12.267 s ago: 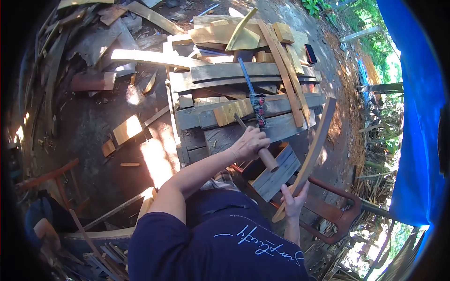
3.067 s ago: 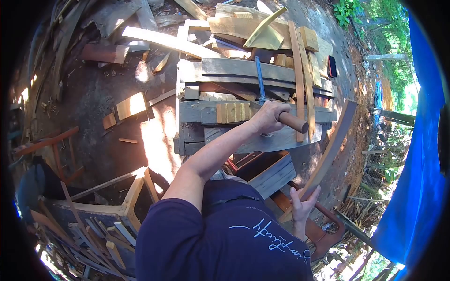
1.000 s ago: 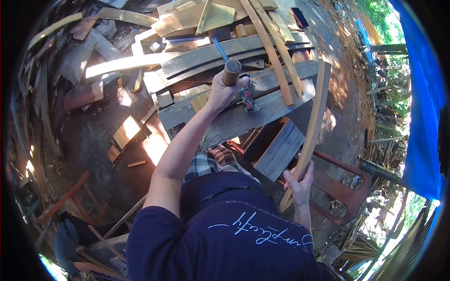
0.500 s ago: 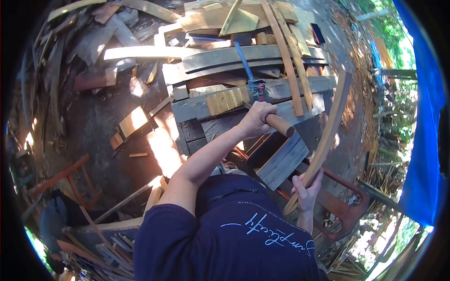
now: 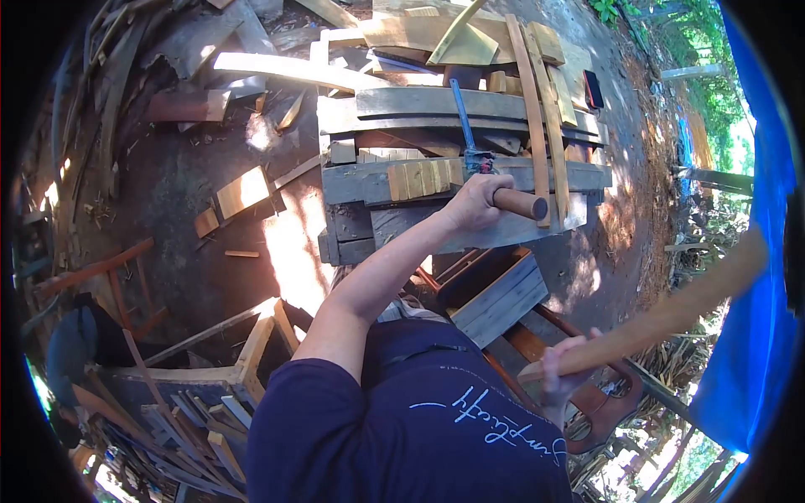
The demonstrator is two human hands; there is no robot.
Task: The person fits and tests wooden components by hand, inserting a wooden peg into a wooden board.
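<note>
My left hand [image 5: 480,203] is closed around a round brown wooden handle [image 5: 521,204], its blunt end pointing right; whatever the other end joins is hidden. Just beyond that hand, a blue bar [image 5: 461,113] with a dark wrapped lower part lies across the wooden workbench [image 5: 348,191]. Low on the right, my right hand [image 5: 566,369] grips a long, slightly curved wooden strip [image 5: 662,323] near its lower end. The strip slants up and right, its far end blurred in front of the blue tarp.
Small wood blocks [image 5: 423,178], long slats [image 5: 530,117] and a phone [image 5: 593,89] lie on the bench. A wooden box [image 5: 501,298] and a reddish-brown wooden frame [image 5: 599,402] are close to my body. Offcuts [image 5: 245,191] litter the ground; a blue tarp [image 5: 729,369] hangs right.
The strip in my right hand has swung outward to the right, from steep to a shallower slant. My left hand keeps its hold on the handle. The view has shifted slightly.
</note>
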